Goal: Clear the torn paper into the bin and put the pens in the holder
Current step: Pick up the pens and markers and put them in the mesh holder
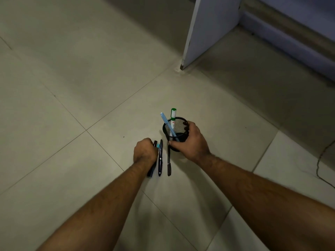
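Holder [175,133]: being grasped by the right hand [192,140]; two pens inside.
Dark pen [152,166]: being gripped by the left hand [145,150], at 9 o'clock of the holder.
Floor [72,87]: two pens lying between the hands.

Open floor [81,87] — panel [208,29] far-right

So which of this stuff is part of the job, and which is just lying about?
Job: mesh holder gripped by right hand; blue pen and green marker inside it; three dark pens on floor by left hand.
Lying about: cable; white panel.
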Tool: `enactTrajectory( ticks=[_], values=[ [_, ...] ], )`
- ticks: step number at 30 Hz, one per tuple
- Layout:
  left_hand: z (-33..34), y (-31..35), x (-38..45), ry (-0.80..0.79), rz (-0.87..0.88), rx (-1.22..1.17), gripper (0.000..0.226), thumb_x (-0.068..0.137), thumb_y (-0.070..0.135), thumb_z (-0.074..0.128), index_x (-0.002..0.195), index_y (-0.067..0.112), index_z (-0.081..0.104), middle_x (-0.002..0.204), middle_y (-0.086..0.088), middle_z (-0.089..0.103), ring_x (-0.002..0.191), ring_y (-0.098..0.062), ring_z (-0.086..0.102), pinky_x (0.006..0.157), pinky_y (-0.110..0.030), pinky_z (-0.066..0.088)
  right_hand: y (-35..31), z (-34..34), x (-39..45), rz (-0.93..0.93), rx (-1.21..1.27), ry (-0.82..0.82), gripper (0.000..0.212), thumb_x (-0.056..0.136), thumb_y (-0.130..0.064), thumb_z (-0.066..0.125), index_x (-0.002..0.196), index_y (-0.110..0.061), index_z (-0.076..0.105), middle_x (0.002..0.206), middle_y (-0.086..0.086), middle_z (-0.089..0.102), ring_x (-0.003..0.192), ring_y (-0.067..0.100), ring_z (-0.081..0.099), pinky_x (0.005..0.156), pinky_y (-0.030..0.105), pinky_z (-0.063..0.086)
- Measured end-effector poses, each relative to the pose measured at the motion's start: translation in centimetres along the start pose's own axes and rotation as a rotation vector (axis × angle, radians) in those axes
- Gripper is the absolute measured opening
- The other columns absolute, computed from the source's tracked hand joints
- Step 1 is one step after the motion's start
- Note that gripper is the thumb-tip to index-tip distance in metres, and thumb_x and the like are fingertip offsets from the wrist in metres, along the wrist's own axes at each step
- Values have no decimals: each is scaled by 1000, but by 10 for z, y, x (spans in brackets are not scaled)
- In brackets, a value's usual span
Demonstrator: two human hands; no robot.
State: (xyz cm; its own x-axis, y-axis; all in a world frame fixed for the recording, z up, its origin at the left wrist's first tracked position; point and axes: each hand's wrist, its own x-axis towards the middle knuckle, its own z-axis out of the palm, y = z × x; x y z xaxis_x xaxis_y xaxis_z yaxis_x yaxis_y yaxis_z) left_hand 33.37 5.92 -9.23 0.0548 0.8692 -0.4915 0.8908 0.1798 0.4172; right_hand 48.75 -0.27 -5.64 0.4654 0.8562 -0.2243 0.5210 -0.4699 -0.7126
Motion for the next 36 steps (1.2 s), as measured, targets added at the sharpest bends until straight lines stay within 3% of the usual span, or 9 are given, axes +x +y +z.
enactTrajectory(
  ticks=[4, 7, 11, 16, 21, 23, 26, 33, 36],
  values=[
    [-6, -1, 11, -56, -122, -158, 21, 80, 26, 77, 92, 10, 71, 93, -9, 71, 83, -24, 67, 72, -30, 57, 3, -1, -2, 11, 5, 0, 88, 59, -48, 85, 132, -24, 44, 124, -3, 58, 108, 16, 59, 88, 30, 54],
    [-18, 3, 11, 44, -120, -364, 15, 80, 24, 76, 86, 12, 70, 84, -3, 71, 77, -19, 66, 73, -28, 56, 0, -1, -4, 14, 3, 2, 87, 59, -47, 86, 132, -23, 44, 124, -3, 58, 109, 17, 59, 89, 32, 54],
    [-46, 35, 0, 267, 113, -674, 11, 78, 14, 72, 85, 15, 64, 71, 6, 62, 65, -8, 57, 55, -10, 42, 1, -5, 4, 78, -17, 21, 90, 58, -49, 84, 133, -20, 44, 126, 1, 57, 110, 20, 59, 92, 36, 53],
    [-74, 86, -5, 343, 363, -861, 14, 81, 11, 70, 89, 15, 60, 72, 8, 59, 64, -2, 54, 60, -9, 47, 5, -17, 14, 188, -32, 86, 87, 56, -46, 84, 129, -18, 45, 123, 4, 58, 107, 25, 61, 88, 36, 54],
    [-74, 108, 9, 223, 240, -1048, 13, 73, 14, 72, 80, 18, 62, 70, 0, 61, 72, -26, 67, 72, -39, 60, 3, -18, 14, 170, -43, 97, 88, 57, -43, 86, 131, -18, 44, 124, 6, 57, 108, 26, 60, 91, 37, 53],
    [-60, 104, 9, 114, 187, -992, 14, 71, 15, 75, 78, 19, 64, 72, -5, 65, 74, -30, 69, 75, -45, 60, -1, -15, 15, 165, -14, 95, 90, 55, -43, 85, 132, -20, 44, 124, 5, 58, 108, 25, 61, 91, 37, 53],
    [-42, 92, 2, -5, 186, -844, 10, 73, 13, 77, 79, 15, 70, 79, -3, 72, 75, -20, 69, 78, -37, 60, -5, -12, 16, 166, 45, 97, 86, 51, -47, 82, 126, -23, 46, 118, 1, 62, 103, 22, 64, 87, 37, 56],
    [-24, 48, 5, 133, -39, -705, 17, 83, 14, 64, 98, 16, 72, 95, -3, 72, 84, -22, 69, 81, -37, 59, -2, -18, 14, 131, 92, 105, 84, 58, -39, 85, 130, -20, 47, 122, 0, 59, 106, 19, 60, 86, 29, 52],
    [-7, 20, 5, 35, -104, -393, 19, 82, 20, 68, 101, 16, 67, 102, -4, 69, 91, -25, 66, 79, -29, 55, -2, -16, 12, 117, 95, 88, 84, 59, -37, 86, 131, -20, 46, 122, -1, 59, 105, 18, 60, 84, 26, 50]
  ],
)
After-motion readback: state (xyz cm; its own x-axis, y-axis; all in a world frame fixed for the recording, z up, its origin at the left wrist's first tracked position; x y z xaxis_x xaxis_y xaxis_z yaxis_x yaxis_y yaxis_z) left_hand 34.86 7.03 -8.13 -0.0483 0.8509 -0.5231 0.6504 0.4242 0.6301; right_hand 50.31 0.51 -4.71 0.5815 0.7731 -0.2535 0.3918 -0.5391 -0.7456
